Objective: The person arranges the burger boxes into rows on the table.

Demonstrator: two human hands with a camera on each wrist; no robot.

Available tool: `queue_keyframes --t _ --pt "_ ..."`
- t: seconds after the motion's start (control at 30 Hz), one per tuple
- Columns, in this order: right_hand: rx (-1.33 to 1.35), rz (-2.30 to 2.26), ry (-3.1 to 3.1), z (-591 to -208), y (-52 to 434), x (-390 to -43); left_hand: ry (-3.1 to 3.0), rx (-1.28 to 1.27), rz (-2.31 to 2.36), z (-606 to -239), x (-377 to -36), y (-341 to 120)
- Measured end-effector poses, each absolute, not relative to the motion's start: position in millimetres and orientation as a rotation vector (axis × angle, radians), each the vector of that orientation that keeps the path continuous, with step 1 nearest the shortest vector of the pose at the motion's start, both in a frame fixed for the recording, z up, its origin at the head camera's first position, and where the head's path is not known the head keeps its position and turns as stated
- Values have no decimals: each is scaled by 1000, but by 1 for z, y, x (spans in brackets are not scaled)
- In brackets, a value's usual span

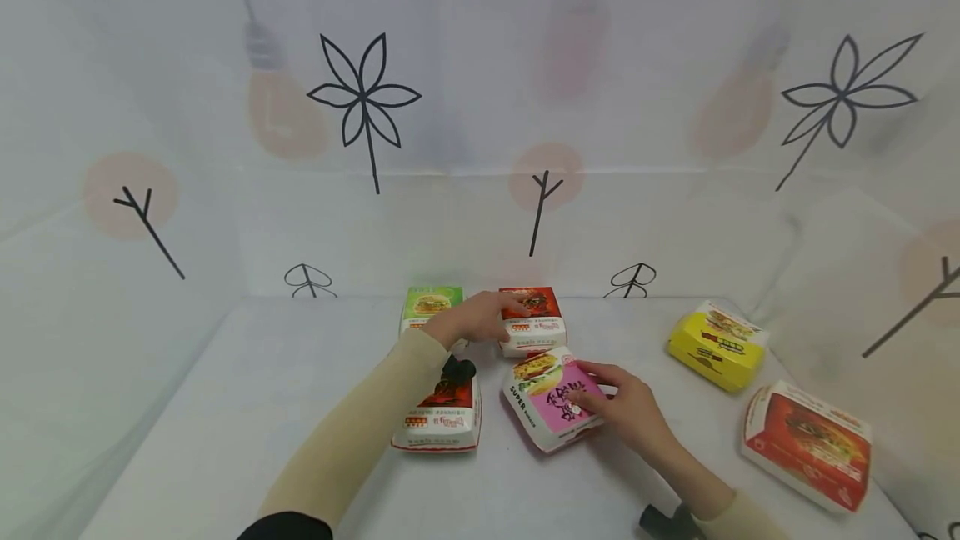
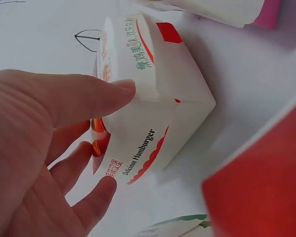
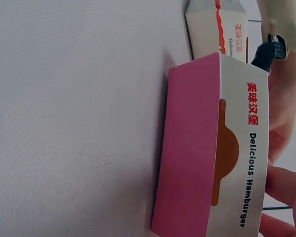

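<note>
Six closed burger boxes lie on the white worktop [image 1: 247, 407], here placed relative to the pink burger box [image 1: 551, 398] at centre. The right hand [image 1: 630, 411] rests on the pink box's lid, fingers [image 1: 592, 372] lightly curled and the thumb at its near right edge; whether it truly grips cannot be told. Just behind the pink box stands the red burger box [image 1: 532, 319], which the left hand [image 1: 472, 317] takes from the left: in the wrist view the thumb [image 2: 88, 96] lies on the lid and the fingers [image 2: 96, 197] curl round the side wall. Behind and left of the pink box is a green burger box [image 1: 430, 307]; directly left, a second red box [image 1: 442, 415]; well to the right, a yellow box [image 1: 716, 344] and a large red box [image 1: 806, 444]. All lids are shut, so contents are hidden. Judged from the thin folded card, the boxes are probably light, stiff at the corners, easily crushed mid-wall; hold them across opposite side walls.
</note>
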State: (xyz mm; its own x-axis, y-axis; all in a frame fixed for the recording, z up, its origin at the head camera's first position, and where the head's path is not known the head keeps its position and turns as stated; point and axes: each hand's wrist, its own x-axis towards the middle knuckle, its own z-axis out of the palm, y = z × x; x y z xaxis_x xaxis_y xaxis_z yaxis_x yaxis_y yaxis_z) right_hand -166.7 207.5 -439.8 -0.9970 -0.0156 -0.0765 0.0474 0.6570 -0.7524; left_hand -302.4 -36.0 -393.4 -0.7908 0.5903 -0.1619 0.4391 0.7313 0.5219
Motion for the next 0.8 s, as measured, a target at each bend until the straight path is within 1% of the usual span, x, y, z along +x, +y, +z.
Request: queue_keyframes --t 0.2,0.33,0.47,0.8 --pt "31 -1248 2805 -440 206 -167 2598 837 790 -393 -301 -42" --pt "17 -1245 2809 -440 206 -167 2545 825 941 -387 -293 -47" --pt "2 -1227 2822 -440 207 -167 2445 875 1025 -383 -284 -50" --pt "6 -1247 2809 -439 209 -167 2341 1005 914 -387 -266 -35"
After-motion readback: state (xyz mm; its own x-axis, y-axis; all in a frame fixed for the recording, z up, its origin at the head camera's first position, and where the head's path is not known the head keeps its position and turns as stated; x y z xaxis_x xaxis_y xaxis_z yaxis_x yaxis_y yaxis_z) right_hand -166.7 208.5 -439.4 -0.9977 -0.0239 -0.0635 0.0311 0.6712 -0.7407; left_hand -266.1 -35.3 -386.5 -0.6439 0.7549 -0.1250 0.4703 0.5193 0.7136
